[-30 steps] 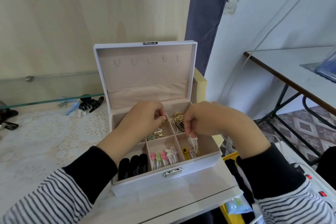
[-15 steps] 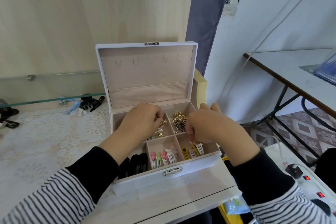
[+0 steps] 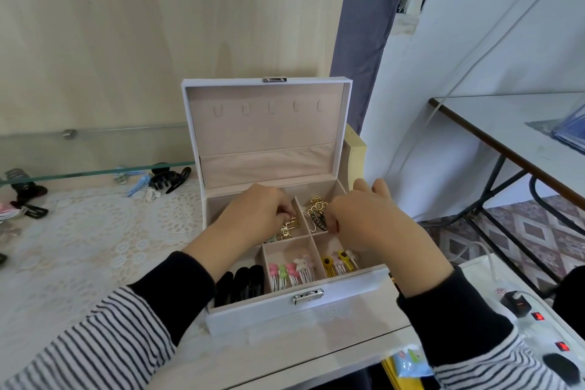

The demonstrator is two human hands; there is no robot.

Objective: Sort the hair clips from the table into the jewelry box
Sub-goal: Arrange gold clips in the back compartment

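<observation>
While left hand (image 3: 250, 218) pinches gold clips (image 3: 286, 229), right hand (image 3: 373, 225) hovers over jewelry box (image 3: 253, 310)

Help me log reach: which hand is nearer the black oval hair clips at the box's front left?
Left. The left hand is just behind the black oval hair clips; the right hand is farther right.
</observation>
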